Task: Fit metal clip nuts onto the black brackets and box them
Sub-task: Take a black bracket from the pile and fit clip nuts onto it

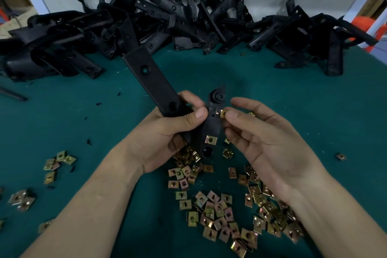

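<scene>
- Fingers (191, 118) of my left hand (165, 134) grip the black bracket (150, 81), pointing toward eleven o'clock.
- My right hand (266, 138) pinches a clip nut (223, 113) at its three o'clock edge.
- Loose clip nuts (219, 211) lie at six o'clock.

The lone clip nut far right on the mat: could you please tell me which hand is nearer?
Right. The right hand is left of the lone clip nut; the left hand, gripping the bracket, lies farther left, beyond it.
</scene>
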Available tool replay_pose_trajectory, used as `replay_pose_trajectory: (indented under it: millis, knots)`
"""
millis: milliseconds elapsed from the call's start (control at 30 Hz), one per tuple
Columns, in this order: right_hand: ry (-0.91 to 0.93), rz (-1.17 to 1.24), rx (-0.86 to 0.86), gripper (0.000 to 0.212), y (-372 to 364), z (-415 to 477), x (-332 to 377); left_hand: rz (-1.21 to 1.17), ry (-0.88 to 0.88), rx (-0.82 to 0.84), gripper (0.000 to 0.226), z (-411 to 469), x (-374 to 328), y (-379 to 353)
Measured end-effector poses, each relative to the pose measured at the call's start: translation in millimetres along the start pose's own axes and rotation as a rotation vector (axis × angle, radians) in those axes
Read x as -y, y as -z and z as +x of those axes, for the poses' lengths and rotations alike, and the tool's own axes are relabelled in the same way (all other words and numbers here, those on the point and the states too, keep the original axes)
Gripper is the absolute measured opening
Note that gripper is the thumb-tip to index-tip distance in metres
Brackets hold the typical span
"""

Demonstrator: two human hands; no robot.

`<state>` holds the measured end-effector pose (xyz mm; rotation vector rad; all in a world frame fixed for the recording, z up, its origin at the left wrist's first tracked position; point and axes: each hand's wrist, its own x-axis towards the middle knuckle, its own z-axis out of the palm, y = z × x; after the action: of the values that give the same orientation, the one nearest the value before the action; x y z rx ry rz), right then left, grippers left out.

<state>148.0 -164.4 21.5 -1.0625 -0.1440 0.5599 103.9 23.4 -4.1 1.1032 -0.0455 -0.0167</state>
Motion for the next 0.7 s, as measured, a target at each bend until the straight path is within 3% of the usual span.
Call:
replay_pose_trajectory:
  millis: [433, 700]
  knots:
    - [-0.034, -0.088, -0.038, 0.051, -7.2, -7.0, -7.0, 0.12, -0.076, -0.01, 0.009, 2.1, 5.8, -3.7]
    - [0.011, -0.094, -0.013, 0.029, -5.0, -3.1, -5.9, 0.071, -0.065, -0.028, 0.01, 3.3, 3.9, -4.2]
